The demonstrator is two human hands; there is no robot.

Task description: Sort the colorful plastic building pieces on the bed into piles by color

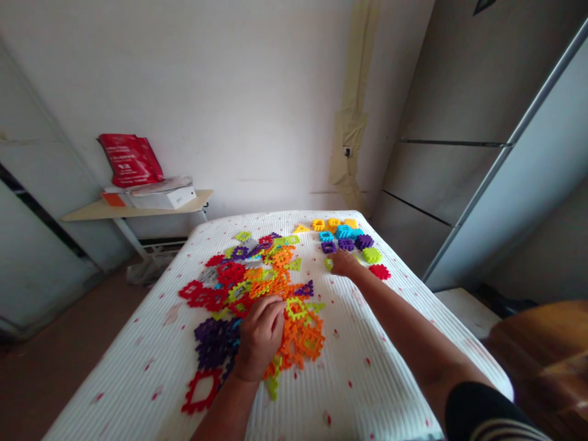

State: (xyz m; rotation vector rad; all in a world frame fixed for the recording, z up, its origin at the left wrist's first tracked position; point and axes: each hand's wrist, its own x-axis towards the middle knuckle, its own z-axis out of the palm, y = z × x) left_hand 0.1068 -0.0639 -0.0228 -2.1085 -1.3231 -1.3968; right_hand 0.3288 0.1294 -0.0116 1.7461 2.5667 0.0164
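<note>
My left hand (260, 334) is closed over the front of a mixed pile of plastic interlocking pieces, its fingertips pinching the edge of a yellow-green square piece (295, 309). Under and beside that hand lie orange pieces (309, 338) and dark purple pieces (212, 343). Farther off, my right hand (345, 264) reaches to the sorted stacks, its fingers closed on a light green piece (329, 264) at the front left of them. Purple stacks (346, 244) stand just beyond its fingers. A green stack (372, 255) and a red stack (379, 271) are to its right.
Blue stacks (343, 231) and yellow stacks (318, 225) stand at the back of the white quilted bed surface (362, 380). Red pieces (202, 392) lie at the pile's near left. A side table (110, 211) with a red bag (131, 160) stands behind left.
</note>
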